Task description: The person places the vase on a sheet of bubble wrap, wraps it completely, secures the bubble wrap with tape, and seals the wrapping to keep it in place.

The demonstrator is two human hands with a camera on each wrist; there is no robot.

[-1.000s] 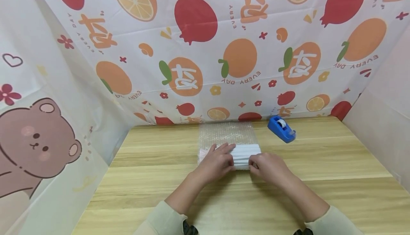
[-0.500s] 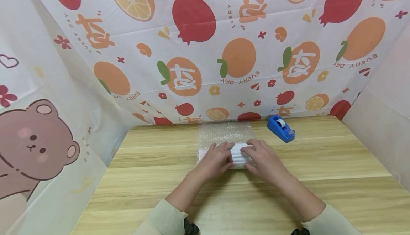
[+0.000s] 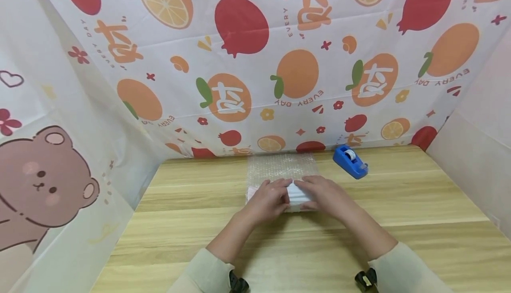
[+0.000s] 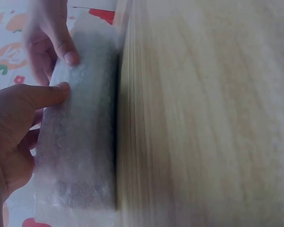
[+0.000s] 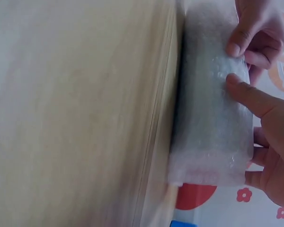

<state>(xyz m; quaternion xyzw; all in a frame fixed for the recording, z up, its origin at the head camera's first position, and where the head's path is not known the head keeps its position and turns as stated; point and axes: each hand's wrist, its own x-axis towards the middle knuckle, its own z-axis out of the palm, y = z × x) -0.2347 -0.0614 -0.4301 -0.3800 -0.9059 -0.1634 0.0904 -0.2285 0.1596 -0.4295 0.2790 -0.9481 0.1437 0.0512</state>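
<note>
Looking over the wooden table [image 3: 303, 253], we see bubble wrap [image 3: 283, 166] spread behind the bubble-wrapped bundle [image 3: 297, 195], which our left hand [image 3: 269, 199] and right hand [image 3: 326, 196] grip side by side, fingers bent, thumbs on its near face; a blue tape dispenser [image 3: 349, 163] sits farther right

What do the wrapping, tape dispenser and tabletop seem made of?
Bubble wrap: clear, shiny plastic film, judging by its raised bubbles and glints. Tape dispenser: probably hard plastic, smooth solid blue. Tabletop: wood or wood-look laminate, faint sheen; grain streaks show.

There are two grips [image 3: 269, 199] [image 3: 329, 197], one wrapped bundle [image 3: 298, 194], one tape dispenser [image 3: 351, 162], one table [image 3: 299, 253].
</note>
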